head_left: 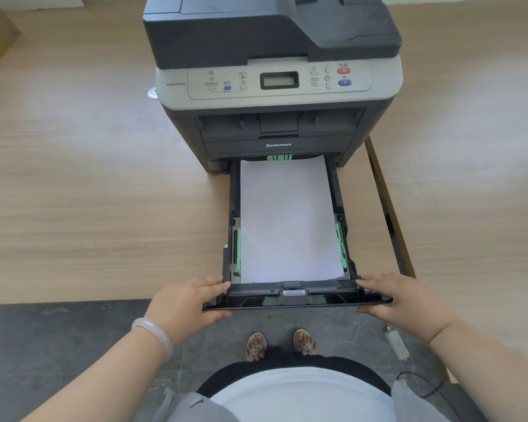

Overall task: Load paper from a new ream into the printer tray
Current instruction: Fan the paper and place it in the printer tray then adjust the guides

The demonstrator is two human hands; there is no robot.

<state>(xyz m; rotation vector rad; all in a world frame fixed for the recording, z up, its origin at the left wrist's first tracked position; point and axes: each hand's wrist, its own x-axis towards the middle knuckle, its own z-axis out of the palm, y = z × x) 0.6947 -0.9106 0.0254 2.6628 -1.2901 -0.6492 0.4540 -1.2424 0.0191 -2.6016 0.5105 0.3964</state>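
Observation:
A dark grey printer [275, 86] stands on a light wooden desk [89, 193]. Its black paper tray [296, 300] is pulled far out toward me, past the desk's front edge. A stack of white paper [288, 220] lies flat in the tray between green side guides [340, 248]. My left hand [189, 303] grips the tray's front left corner, thumb on top. My right hand [403, 300] grips the front right corner the same way. No ream wrapper is in view.
A small round metal fitting [153, 93] sits in the desk left of the printer. A second desk surface [470, 178] adjoins on the right. On the grey floor lie a white power strip [397, 342] with a black cable, and my sandalled feet [282, 345].

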